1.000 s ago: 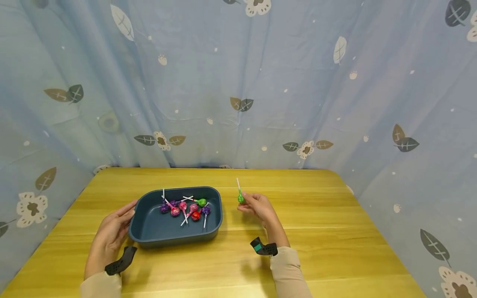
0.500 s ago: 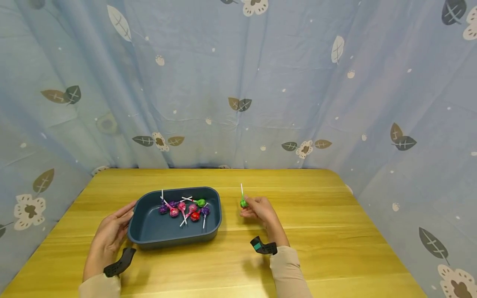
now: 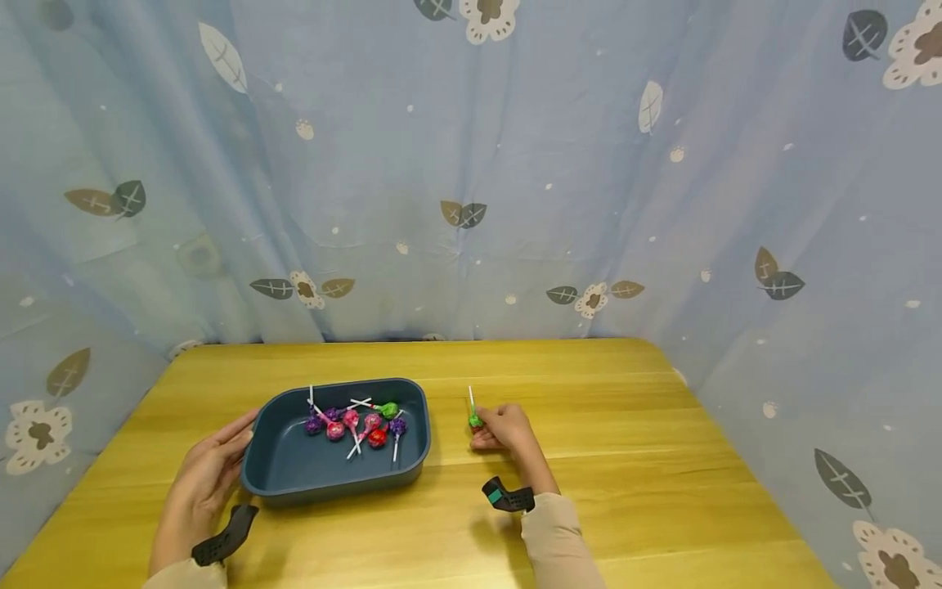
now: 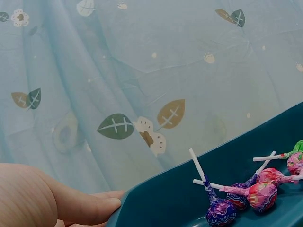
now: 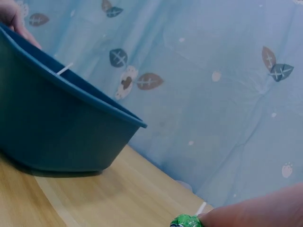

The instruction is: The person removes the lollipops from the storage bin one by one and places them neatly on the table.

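Observation:
My left hand (image 3: 206, 470) is at the left end of a dark blue rectangular tray (image 3: 331, 493), its straight fingers and thumb touching the wall by the rim; in the left wrist view the thumb (image 4: 87, 208) is right at the rim. Between thumb and fingers, my right hand (image 3: 508, 429) pinches a green-wrapped lollipop (image 3: 474, 420) with its white stick pointing up, close over the table to the right of the tray. The same lollipop (image 5: 185, 221) shows at the bottom of the right wrist view. Several purple, pink, red and green lollipops lie in the tray, mostly toward its far side.
The tray stands on a yellow wood-grain table (image 3: 625, 474). A blue curtain (image 3: 368, 164) with leaves and flowers hangs behind the table and along its sides. Some white lollipop sticks (image 4: 197, 163) rise toward the tray's far rim.
The right hand has lowered the green lollipop toward the table. The left hand stays at the tray's left end. The head view has shifted slightly, so tray and table sit a little lower and further left.

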A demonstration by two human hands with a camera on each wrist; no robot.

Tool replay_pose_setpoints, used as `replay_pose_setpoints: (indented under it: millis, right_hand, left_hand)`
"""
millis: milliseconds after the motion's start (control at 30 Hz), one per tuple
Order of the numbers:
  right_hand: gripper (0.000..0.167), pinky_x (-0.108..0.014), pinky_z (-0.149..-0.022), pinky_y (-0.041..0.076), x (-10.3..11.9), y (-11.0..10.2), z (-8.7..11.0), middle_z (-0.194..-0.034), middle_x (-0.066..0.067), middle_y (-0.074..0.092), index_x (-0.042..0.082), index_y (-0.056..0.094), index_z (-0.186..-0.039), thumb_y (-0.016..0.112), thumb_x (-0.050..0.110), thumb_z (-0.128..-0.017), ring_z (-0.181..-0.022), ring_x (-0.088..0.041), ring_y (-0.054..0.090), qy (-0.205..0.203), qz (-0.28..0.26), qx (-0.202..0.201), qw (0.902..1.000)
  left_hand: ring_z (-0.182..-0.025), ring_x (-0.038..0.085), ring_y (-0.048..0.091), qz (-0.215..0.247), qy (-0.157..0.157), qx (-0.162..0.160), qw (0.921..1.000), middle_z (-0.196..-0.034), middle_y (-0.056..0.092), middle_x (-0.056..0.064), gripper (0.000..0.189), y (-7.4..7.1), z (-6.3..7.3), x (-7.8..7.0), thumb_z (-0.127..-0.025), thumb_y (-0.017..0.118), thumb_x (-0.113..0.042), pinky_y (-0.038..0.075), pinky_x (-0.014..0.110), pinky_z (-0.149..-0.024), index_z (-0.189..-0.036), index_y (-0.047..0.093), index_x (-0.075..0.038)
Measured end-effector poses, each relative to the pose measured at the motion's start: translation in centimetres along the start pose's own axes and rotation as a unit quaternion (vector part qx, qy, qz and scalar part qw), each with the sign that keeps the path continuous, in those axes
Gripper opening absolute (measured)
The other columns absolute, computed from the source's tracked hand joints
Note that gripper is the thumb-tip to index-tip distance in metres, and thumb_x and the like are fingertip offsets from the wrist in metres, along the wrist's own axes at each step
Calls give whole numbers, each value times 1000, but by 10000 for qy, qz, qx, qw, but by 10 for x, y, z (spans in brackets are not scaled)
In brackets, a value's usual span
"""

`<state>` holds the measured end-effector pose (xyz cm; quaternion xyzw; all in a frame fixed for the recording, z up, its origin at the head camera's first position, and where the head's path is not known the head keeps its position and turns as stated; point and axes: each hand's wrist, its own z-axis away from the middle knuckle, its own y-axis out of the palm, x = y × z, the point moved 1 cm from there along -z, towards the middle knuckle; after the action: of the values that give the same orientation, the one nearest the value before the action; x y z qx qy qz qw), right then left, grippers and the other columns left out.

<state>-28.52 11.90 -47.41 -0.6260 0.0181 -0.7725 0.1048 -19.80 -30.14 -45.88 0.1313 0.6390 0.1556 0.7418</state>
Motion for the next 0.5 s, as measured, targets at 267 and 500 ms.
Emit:
replay_pose_setpoints:
  millis: [267, 500]
  right_hand:
    - [36, -27, -50, 56, -1, 6, 2, -62, -14, 66, -10, 67, -87, 57, 22, -99, -50, -18, 66, -22, 205, -265, 9994]
    - [36, -26, -46, 54, -1, 8, 2, -58, -12, 65, -7, 67, -82, 58, 24, -98, -45, -16, 64, -117, 637, -468, 9968]
  left_hand:
    - [-92, 4, 67, -64, 38, 2, 10000, -101, 69, -15, 34, -1, 4, -1, -100, 55, -9, 54, 21, -75, -98, 75, -37]
    - [-92, 3, 66, -110, -101, -50, 9999, -99, 69, -17, 35, -1, 3, -2, -100, 54, -10, 54, 22, -77, -96, 75, -38]
